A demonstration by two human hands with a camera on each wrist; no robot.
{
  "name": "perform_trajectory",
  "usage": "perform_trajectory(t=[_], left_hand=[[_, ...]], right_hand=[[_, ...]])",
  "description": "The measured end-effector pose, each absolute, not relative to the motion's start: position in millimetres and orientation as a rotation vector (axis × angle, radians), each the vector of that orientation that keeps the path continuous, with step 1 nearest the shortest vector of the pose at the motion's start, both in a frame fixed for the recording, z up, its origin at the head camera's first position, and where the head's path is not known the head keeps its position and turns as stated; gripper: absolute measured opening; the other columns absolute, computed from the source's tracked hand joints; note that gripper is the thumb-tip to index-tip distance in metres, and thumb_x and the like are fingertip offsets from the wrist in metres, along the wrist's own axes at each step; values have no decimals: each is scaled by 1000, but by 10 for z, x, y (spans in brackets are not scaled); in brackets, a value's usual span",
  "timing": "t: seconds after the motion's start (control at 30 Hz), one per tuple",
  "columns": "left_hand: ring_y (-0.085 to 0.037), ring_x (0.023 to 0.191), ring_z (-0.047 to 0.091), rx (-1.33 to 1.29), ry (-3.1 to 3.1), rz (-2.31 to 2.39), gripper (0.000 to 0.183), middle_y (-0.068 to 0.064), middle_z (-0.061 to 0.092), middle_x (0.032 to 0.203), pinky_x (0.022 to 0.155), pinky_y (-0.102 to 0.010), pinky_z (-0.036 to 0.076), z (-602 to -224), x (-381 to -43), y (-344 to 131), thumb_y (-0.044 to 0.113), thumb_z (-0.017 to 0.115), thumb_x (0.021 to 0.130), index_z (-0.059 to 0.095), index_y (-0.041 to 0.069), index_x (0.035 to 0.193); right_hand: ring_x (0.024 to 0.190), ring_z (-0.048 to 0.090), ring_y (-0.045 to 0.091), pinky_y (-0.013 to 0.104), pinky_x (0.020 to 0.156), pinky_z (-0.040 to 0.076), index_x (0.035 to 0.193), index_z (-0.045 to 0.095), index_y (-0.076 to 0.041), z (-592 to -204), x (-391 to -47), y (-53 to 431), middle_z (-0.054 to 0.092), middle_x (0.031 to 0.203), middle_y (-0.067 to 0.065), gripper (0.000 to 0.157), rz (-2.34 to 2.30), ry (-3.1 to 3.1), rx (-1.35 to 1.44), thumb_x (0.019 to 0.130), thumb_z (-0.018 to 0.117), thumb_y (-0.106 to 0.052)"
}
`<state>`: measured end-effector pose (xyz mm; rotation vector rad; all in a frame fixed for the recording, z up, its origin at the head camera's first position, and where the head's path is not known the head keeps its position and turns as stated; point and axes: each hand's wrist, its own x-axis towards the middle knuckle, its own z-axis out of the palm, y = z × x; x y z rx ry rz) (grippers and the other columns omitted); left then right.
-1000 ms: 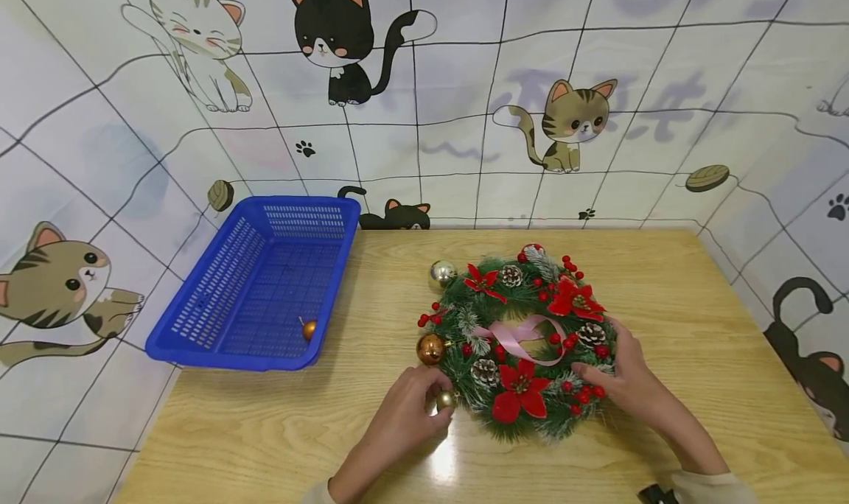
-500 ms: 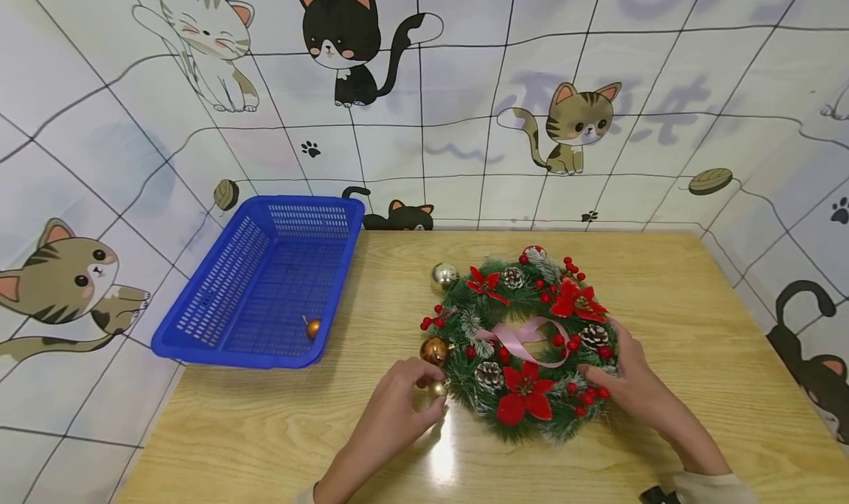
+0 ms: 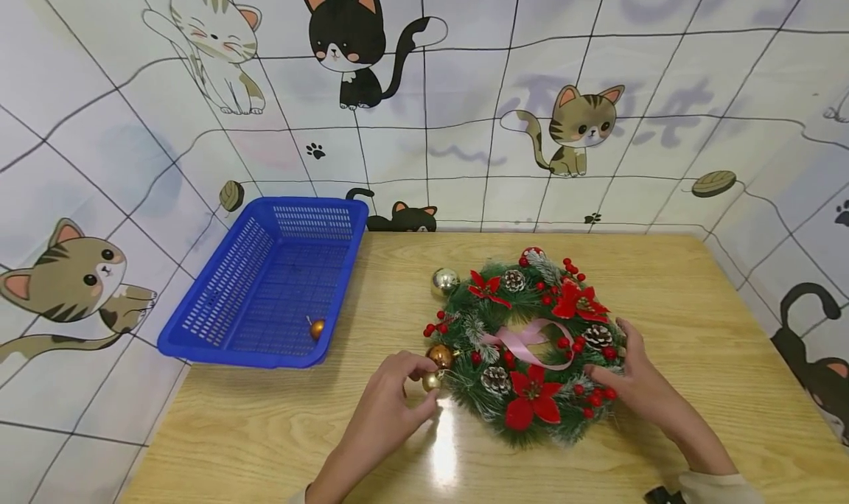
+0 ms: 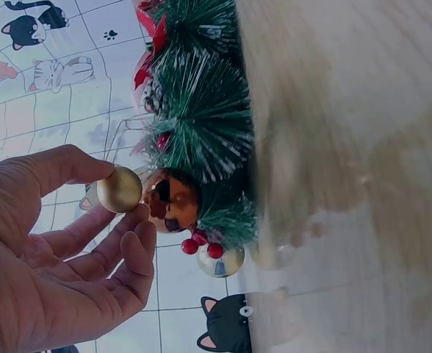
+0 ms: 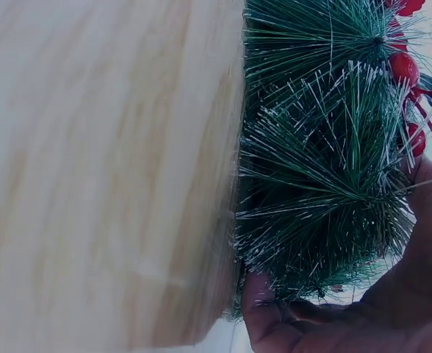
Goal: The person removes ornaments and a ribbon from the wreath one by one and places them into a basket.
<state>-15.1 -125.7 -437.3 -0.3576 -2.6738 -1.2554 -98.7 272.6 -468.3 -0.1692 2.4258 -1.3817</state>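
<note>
A green wreath point(image 3: 487, 408) with red poinsettias, pinecones, red berries and a pink ribbon point(image 3: 524, 342) lies on the wooden table. My left hand point(image 3: 388, 404) pinches a small matte gold bauble point(image 4: 120, 190) between thumb and fingers, by the wreath's left edge. Just beyond that bauble, a shiny copper bauble point(image 3: 440, 355) sits against the wreath. A larger pale gold bauble point(image 3: 445, 281) stands at the wreath's upper left. On the opposite side my right hand point(image 3: 640, 379) grips the wreath's rim, thumb on top; in the right wrist view fingers reach under the needles point(image 5: 326, 184).
At the left stands a blue plastic basket point(image 3: 174, 345), with a small orange-gold bauble point(image 3: 318, 329) inside near its right wall. A cat-patterned wall covering point(image 3: 464, 150) rises behind the table point(image 3: 265, 430). A small black object point(image 3: 663, 495) shows beside the right sleeve.
The left hand has carried the small gold bauble up and a little left, closer to the copper bauble. The right hand keeps its grip on the wreath. The head view has shifted slightly.
</note>
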Motion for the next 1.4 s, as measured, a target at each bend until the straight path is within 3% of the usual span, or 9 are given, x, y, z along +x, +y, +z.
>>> perform_trajectory(t=[0.2, 0.3, 0.4, 0.6, 0.97, 1.1, 1.17, 1.23, 1.4], left_hand=[[-14, 95, 61, -333, -2650, -1248, 34, 12, 67, 101, 73, -30, 55, -4307, -157, -1297, -2, 88, 85, 76, 17, 111], [-16, 94, 61, -332, -2633, -1243, 35, 12, 67, 100, 72, -30, 54, -4296, -167, -1323, -4, 88, 83, 77, 17, 110], [-18, 92, 62, -336, -2608, -1228, 36, 13, 67, 99, 71, -28, 53, -4291, -176, -1365, -4, 89, 82, 77, 17, 109], [-12, 91, 60, -335, -2540, -1195, 37, 12, 67, 98, 70, -29, 53, -4267, -191, -1479, -5, 89, 81, 77, 16, 108], [-19, 92, 63, -270, -2470, -1255, 35, 5, 70, 100, 70, -31, 54, -4160, -260, -1719, -8, 86, 84, 77, 12, 111], [-17, 92, 63, -238, -2457, -1247, 33, 5, 71, 99, 70, -31, 53, -4138, -284, -1794, -8, 86, 84, 78, 12, 110], [-14, 92, 62, -219, -2456, -1242, 32, 6, 71, 99, 70, -31, 53, -4127, -288, -1831, -7, 86, 85, 78, 12, 110], [-14, 92, 61, -213, -2453, -1226, 32, 5, 71, 99, 70, -31, 53, -4115, -292, -1865, -7, 86, 85, 78, 11, 110], [-19, 90, 64, -205, -2424, -1183, 33, 3, 72, 97, 69, -31, 52, -4088, -315, -1966, -7, 86, 84, 78, 9, 111]], right_hand=[[147, 12, 71, 79, 110, 30, 159, -20, 15, -4672, -1017, 2757, -2, 160, 52, 109, -1332, 2403, -89, 109, 64, -33], [142, 29, 64, 71, 105, 41, 160, -7, 18, -4681, -1010, 2768, 14, 157, 48, 101, -1299, 2444, -124, 110, 65, -32], [137, 36, 61, 69, 102, 45, 160, 4, 20, -4690, -1003, 2769, 23, 153, 46, 95, -1264, 2503, -164, 109, 65, -31], [139, 25, 68, 81, 100, 39, 161, 7, 20, -4691, -995, 2759, 19, 155, 52, 98, -1188, 2578, -174, 108, 65, -37], [132, 37, 73, 75, 96, 47, 155, 3, 28, -4702, -990, 2751, 21, 145, 59, 102, -1177, 2630, -147, 106, 68, -33], [100, 59, 51, 51, 79, 54, 154, 6, 29, -4690, -952, 2764, 49, 113, 39, 105, -1098, 2632, -82, 107, 69, -40], [85, 56, 34, 41, 71, 48, 154, 5, 27, -4691, -935, 2773, 51, 99, 23, 106, -1058, 2600, -35, 108, 67, -45], [80, 56, 26, 40, 69, 48, 155, 3, 24, -4686, -928, 2781, 56, 97, 20, 107, -1020, 2555, 11, 109, 63, -51], [104, 68, 41, 54, 82, 56, 158, 10, 19, -4660, -941, 2784, 64, 121, 33, 106, -929, 2530, 25, 108, 57, -62]])
